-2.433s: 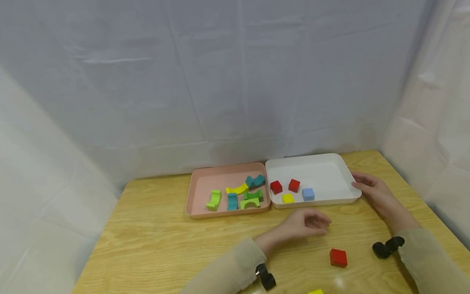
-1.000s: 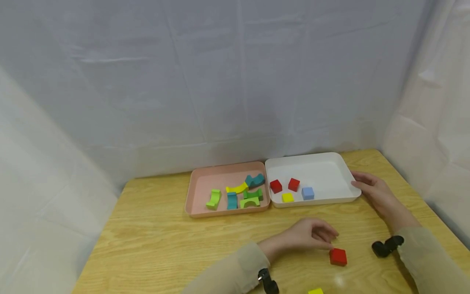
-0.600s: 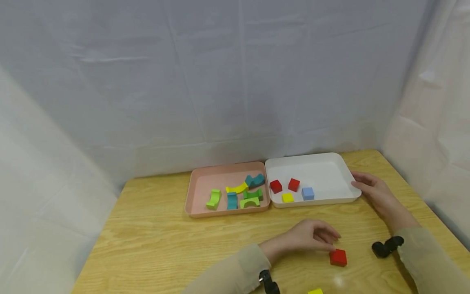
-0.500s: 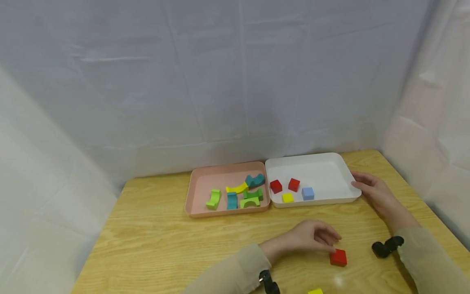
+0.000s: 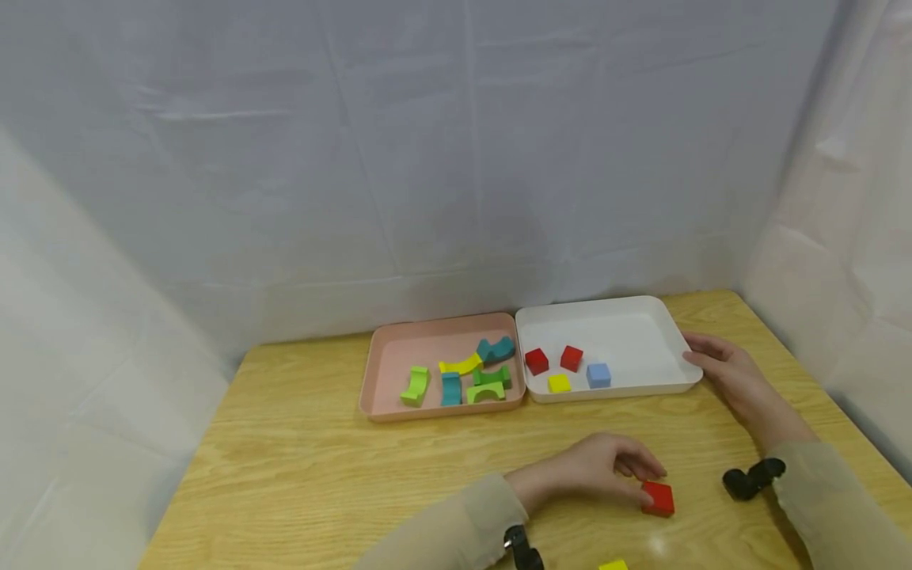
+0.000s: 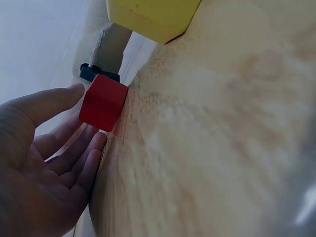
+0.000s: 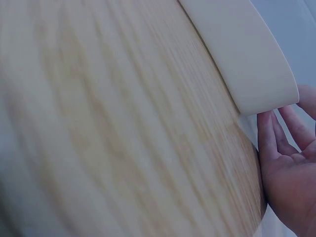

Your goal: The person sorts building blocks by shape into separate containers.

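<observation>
My left hand (image 5: pixel 597 469) is at a red block (image 5: pixel 658 499) on the wooden table. Its thumb overlaps the block's left side, while the fingers arch past the far side, still spread. In the left wrist view the same red block (image 6: pixel 102 102) sits between thumb and loosely bent fingers. At the back right, my right hand (image 5: pixel 737 384) holds the near right part of a white tray's rim (image 5: pixel 644 390), thumb over the edge and fingers outside. In the right wrist view those fingers (image 7: pixel 267 136) are at the tray's corner (image 7: pixel 266 94).
Inside the white tray are two red blocks, a yellow block (image 5: pixel 559 383) and a light blue block (image 5: pixel 598 375). A pink tray (image 5: pixel 399 344) with several curved blocks adjoins it on the left. Another yellow block (image 5: pixel 613 565) lies at the frame's bottom edge. White cloth (image 5: pixel 427 158) hangs behind.
My left hand has come from near the white tray toward the red block, its thumb now overlapping the block's left side. My right hand stays at the tray.
</observation>
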Available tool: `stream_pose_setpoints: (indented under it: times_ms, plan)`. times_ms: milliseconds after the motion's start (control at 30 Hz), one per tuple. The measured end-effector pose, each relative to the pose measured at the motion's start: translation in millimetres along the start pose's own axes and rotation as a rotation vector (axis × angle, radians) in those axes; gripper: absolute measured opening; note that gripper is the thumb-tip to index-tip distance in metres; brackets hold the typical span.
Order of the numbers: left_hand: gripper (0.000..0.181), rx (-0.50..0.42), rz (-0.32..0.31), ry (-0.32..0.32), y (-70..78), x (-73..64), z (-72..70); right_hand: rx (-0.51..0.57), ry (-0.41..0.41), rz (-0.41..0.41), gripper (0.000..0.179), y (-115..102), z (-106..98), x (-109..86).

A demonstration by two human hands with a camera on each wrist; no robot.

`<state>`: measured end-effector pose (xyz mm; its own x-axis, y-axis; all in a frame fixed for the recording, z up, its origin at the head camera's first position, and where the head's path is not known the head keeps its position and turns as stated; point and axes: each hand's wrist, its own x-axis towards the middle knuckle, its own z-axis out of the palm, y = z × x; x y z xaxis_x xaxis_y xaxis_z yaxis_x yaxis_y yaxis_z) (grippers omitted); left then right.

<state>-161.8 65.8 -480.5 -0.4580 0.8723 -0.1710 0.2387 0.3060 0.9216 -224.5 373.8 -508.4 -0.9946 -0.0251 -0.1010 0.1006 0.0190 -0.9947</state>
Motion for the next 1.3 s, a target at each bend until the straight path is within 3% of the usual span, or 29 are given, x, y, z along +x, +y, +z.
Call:
stream_pose_setpoints:
  times_ms: [400,867,1167,1300]
  plan:
    - [0.04,0.106,0.032,-0.029,-3.9,1.2,0.7,-0.049,0.013,0.012,0.035,-0.7,1.2,-0.1]
    - [0.042,0.136,0.042,-0.052,-3.4,2.1,-0.3,-0.021,0.012,0.016,0.029,-3.5,2.7,-1.4]
    - [0.037,0.144,0.013,-0.018,-4.8,1.6,0.9,0.067,0.003,-0.001,0.028,-1.9,2.6,-1.5]
    - [0.036,0.143,0.011,-0.012,-4.4,1.8,1.1,0.034,0.002,0.004,0.028,-2.0,2.4,-1.0]
